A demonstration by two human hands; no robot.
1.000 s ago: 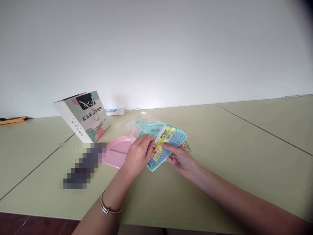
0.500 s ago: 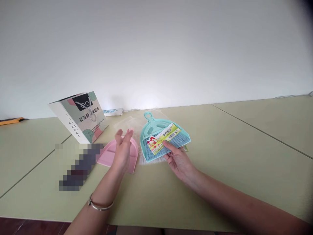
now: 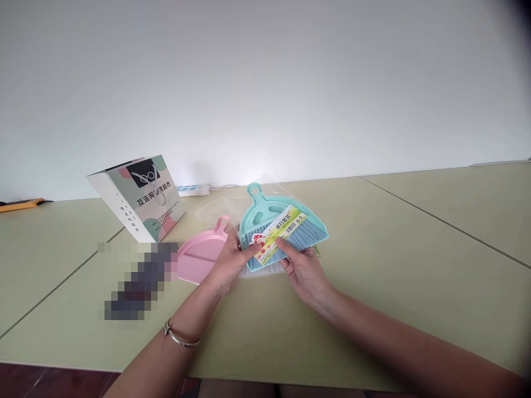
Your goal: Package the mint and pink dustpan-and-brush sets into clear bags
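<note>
Left hand (image 3: 230, 258) and right hand (image 3: 305, 272) pinch a turquoise dustpan-and-brush set (image 3: 276, 209) by its lower part, where a printed label (image 3: 286, 223) crosses the bristles (image 3: 306, 235), above the worktop (image 3: 415, 260); a pink dustpan (image 3: 201, 255) lies just left.

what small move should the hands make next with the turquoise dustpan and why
I'd probably tip the turquoise dustpan over to check its back. The left hand and right hand both hold it, so turning it looks manageable. The printed label crosses the blue bristles, but how it is fastened can't be made out from this side.
</note>
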